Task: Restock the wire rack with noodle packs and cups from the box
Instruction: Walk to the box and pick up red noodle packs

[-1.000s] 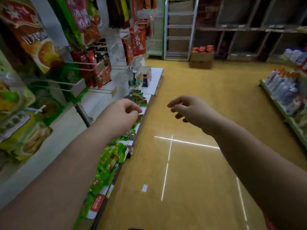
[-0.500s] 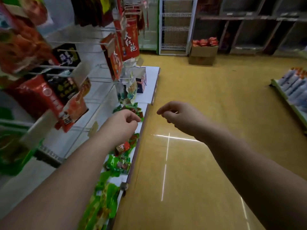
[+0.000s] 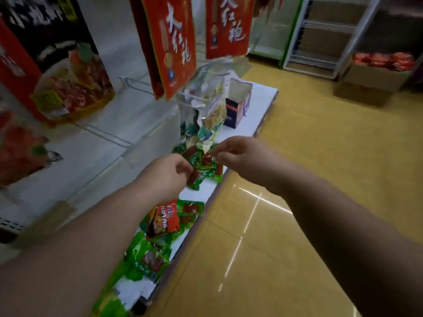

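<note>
Hands out front, both raised over the low white shelf point(image 3: 258, 104) edge on the left side of the aisle. Left hand point(image 3: 168, 173) loosely curled, fingertips tucked in, holding nothing I can make out; it sits in front of the green snack packets point(image 3: 201, 165) lying on the shelf. Right hand point(image 3: 240, 154) just beside it, thumb and forefinger close together near the bottom tip of a clear hanging bag point(image 3: 207, 106); whether it pinches the bag or only nears it, cannot tell, blur.

Box point(image 3: 370, 81) of noodle packs: far off at top right, on the yellow floor point(image 3: 320, 179), well apart from both hands. Brown cardboard, open top facing up, red packs point(image 3: 384, 60) heaped inside above the rim. Long axis runs roughly left to right across the view, one broad side facing the aisle. Wire rack point(image 3: 325, 35) stands upright just left of the box, white frame, tiers stacked vertically, front facing the aisle; tiers look bare of packs from here, though the view is dim.

Elsewhere: red hanging packs with white characters point(image 3: 174, 42) on pegs at top centre, long axis vertical. Dark and red sauce packs point(image 3: 57, 65) hang at far left, blurred. Small dark blue carton point(image 3: 235, 108) stands on the shelf past the clear bag. Red-and-green packet point(image 3: 163, 219) lies flat further down the shelf, more green packets point(image 3: 146, 259) below it toward the near end.
</note>
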Tool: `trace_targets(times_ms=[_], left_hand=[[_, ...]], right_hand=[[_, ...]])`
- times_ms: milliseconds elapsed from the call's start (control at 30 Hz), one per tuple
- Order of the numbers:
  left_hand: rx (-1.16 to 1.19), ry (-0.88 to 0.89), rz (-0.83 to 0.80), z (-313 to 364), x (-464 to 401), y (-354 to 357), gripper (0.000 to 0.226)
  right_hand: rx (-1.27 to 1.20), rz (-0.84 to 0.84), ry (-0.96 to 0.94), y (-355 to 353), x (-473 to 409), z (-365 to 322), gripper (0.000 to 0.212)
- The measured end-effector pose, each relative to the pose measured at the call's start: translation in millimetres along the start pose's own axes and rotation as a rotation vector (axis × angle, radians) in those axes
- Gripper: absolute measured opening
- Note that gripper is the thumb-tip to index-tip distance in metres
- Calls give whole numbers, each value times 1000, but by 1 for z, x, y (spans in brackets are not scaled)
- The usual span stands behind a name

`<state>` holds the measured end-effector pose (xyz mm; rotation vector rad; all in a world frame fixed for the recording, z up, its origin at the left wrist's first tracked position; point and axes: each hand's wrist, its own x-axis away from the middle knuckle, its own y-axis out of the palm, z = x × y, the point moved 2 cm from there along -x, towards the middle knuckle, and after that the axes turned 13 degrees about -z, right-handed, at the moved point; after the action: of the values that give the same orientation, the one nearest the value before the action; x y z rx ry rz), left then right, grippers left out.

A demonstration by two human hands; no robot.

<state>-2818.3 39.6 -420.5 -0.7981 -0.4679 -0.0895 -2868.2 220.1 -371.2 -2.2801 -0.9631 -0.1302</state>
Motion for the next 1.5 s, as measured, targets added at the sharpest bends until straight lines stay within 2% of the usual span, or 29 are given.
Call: trace_targets(times_ms=[100,233,367,433,500,633,733,867,1000,1067,1133,1233,1367,1500], left_hand=[[-61,-85,-14,-59,-65,25,20],[-135,-171,-58,-161,-133,69,29],[-189,-258,-65,-264,-184,125,70],[-175,-296,0,-315,-217,155,100],[-47,-338,88,-354,-246,178,112],[262,-460,159,-368,-255,207,109],[402,-586,216,-386,-260,216,109],[633,-653,258,-394,-259,215,79],[876,-568,231,-397,-272,214,84],[924,-522,190,-372,-267,207,55],[910,-503,164,-341,-260,199,40],[882,-461,119,-280,-241,191,38],[798,-386,26,-164,-202,172,51],[782,-267,48,-43,-171,144,58]], right_hand=[[52,-66,-5,37,-70,50,21],[127,-134,8,111,-151,122,22],[120,-177,21,191,-215,198,26],[102,-185,24,222,-236,230,28],[87,-180,32,242,-253,256,29],[90,-184,46,265,-270,283,29],[106,-187,55,269,-271,287,31],[91,-182,59,264,-267,288,30],[78,-153,52,257,-268,294,31],[43,-151,63,247,-262,293,31],[11,-153,85,231,-247,284,32],[-46,-125,137,189,-213,264,33],[-108,-93,217,110,-152,229,34],[-111,-44,281,8,-88,189,34]])
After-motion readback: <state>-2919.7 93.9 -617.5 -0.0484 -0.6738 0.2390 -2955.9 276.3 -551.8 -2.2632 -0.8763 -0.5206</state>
